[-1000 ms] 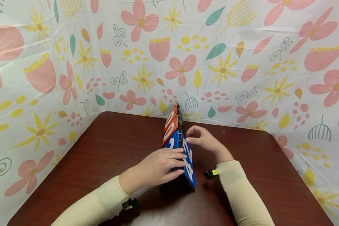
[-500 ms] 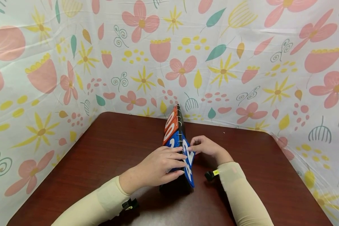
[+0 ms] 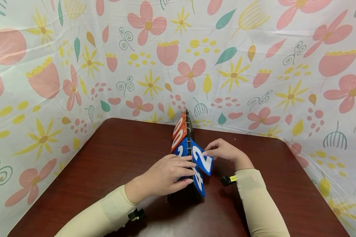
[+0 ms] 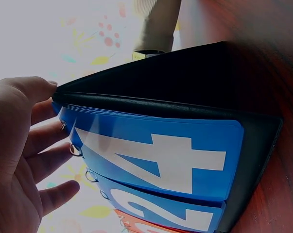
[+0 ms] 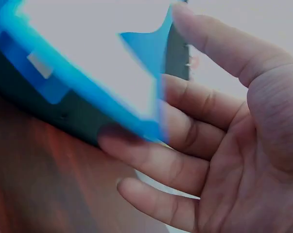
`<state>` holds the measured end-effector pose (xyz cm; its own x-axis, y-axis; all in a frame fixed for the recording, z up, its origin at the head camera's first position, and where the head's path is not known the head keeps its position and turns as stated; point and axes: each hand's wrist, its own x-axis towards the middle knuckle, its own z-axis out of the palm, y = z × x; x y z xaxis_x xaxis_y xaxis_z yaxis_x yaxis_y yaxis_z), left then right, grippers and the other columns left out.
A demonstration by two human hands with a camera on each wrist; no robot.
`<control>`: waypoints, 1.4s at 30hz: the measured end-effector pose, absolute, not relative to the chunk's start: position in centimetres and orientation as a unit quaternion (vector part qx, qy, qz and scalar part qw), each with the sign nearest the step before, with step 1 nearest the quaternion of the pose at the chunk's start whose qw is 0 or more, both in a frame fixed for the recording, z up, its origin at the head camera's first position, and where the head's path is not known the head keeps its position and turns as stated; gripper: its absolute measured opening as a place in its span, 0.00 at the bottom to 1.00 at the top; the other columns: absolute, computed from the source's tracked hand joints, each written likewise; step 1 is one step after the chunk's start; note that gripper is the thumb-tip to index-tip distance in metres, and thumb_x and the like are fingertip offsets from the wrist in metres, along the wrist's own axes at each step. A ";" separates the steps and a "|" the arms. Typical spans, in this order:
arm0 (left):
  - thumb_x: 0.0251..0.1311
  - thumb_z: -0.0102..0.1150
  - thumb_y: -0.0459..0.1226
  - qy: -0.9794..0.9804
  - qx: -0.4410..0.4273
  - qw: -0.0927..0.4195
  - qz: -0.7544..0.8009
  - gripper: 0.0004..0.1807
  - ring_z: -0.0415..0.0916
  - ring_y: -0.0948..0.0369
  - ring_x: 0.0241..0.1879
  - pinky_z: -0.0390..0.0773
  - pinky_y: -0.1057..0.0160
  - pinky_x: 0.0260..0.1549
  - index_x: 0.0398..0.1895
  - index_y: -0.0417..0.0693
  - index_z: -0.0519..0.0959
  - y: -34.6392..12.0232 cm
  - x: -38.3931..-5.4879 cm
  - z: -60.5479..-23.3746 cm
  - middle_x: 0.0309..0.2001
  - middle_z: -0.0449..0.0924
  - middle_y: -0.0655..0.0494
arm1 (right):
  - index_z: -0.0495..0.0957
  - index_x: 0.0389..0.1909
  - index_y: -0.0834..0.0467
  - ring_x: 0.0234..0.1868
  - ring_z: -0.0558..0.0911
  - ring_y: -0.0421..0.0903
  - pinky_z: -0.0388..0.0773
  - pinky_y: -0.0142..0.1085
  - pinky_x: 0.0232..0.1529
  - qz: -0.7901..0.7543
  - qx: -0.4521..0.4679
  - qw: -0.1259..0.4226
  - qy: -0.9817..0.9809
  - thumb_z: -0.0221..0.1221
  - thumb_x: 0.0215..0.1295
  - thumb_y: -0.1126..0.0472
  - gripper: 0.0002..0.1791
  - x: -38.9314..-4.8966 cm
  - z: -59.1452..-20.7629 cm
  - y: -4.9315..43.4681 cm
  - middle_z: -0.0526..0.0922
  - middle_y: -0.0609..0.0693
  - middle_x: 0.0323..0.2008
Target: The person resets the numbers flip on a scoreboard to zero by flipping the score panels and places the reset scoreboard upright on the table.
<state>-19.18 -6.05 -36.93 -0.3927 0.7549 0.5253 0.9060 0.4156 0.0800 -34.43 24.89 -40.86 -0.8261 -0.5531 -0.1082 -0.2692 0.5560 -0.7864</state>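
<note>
A tabletop flip scoreboard [image 3: 189,131] stands like a tent, its ring-bound ridge running away from me. My left hand [image 3: 168,173] rests over the near part of the ridge with fingers fairly straight. In the left wrist view its thumb touches the ridge's end, beside a blue card with a white 4 [image 4: 170,155]. My right hand [image 3: 227,153] pinches a blue number card with a white 2 [image 3: 202,159] between thumb and forefinger, tilted out from the right face. Up close in the right wrist view, that card [image 5: 151,56] is blurred and the other fingers lie behind it.
Red cards with white zeros [image 3: 178,132] hang on the scoreboard's far left face. The board stands on a dark red-brown table [image 3: 130,148]. A flowered cloth [image 3: 190,42] hangs close behind the table and along its left side.
My right hand came in to the blue card, took its edge and swung it outward to the right. My left hand has stayed on the ridge.
</note>
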 end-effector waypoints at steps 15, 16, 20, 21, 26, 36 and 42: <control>0.72 0.60 0.49 -0.820 -0.507 0.200 -0.172 0.18 0.74 0.60 0.71 0.76 0.54 0.66 0.58 0.55 0.86 -6.1 -19.1 -36.9 0.61 0.85 0.60 | 0.84 0.57 0.55 0.32 0.91 0.41 0.87 0.35 0.35 -0.657 -0.280 0.236 0.658 0.47 0.80 0.65 0.18 -33.6 -38.2 27.6 0.92 0.48 0.38; 0.71 0.60 0.49 -0.820 -0.507 0.200 -0.174 0.17 0.74 0.60 0.71 0.76 0.54 0.66 0.58 0.55 0.86 -6.1 -19.1 -36.9 0.61 0.85 0.60 | 0.83 0.60 0.56 0.33 0.91 0.42 0.87 0.36 0.36 -0.674 -0.294 0.247 0.631 0.44 0.81 0.65 0.20 -33.5 -38.0 27.6 0.92 0.49 0.40; 0.72 0.60 0.49 -0.822 -0.506 0.198 -0.173 0.18 0.74 0.61 0.71 0.76 0.54 0.66 0.58 0.55 0.86 -6.1 -19.1 -36.9 0.61 0.85 0.60 | 0.71 0.72 0.61 0.40 0.92 0.46 0.88 0.41 0.44 -0.716 -0.350 0.277 0.536 0.42 0.82 0.62 0.23 -33.1 -37.5 27.3 0.89 0.54 0.51; 0.72 0.60 0.49 -0.822 -0.505 0.197 -0.172 0.18 0.74 0.61 0.71 0.76 0.54 0.66 0.58 0.56 0.86 -6.1 -19.1 -36.9 0.61 0.84 0.60 | 0.68 0.74 0.62 0.43 0.92 0.47 0.87 0.43 0.46 -0.722 -0.362 0.282 0.518 0.43 0.82 0.60 0.25 -33.0 -37.4 27.2 0.88 0.55 0.55; 0.72 0.60 0.49 -0.823 -0.504 0.200 -0.167 0.17 0.72 0.63 0.72 0.75 0.56 0.67 0.58 0.56 0.86 -6.1 -19.0 -36.9 0.62 0.84 0.61 | 0.53 0.81 0.63 0.59 0.85 0.53 0.84 0.52 0.55 -0.736 -0.405 0.303 0.450 0.46 0.81 0.51 0.35 -32.6 -37.0 26.1 0.75 0.57 0.70; 0.71 0.61 0.49 -0.822 -0.506 0.201 -0.167 0.18 0.73 0.63 0.71 0.76 0.56 0.66 0.58 0.55 0.86 -6.1 -18.9 -36.8 0.61 0.85 0.61 | 0.33 0.84 0.53 0.71 0.76 0.53 0.83 0.52 0.58 -0.712 -0.445 0.241 0.487 0.57 0.75 0.58 0.50 -30.9 -35.6 22.6 0.62 0.53 0.79; 0.69 0.63 0.47 -0.818 -0.507 0.210 -0.171 0.17 0.74 0.63 0.70 0.76 0.56 0.66 0.56 0.55 0.87 -6.0 -19.0 -36.8 0.60 0.85 0.61 | 0.40 0.84 0.52 0.64 0.82 0.49 0.85 0.51 0.54 -0.679 -0.405 0.160 0.591 0.58 0.71 0.71 0.49 -29.7 -35.1 20.9 0.63 0.59 0.78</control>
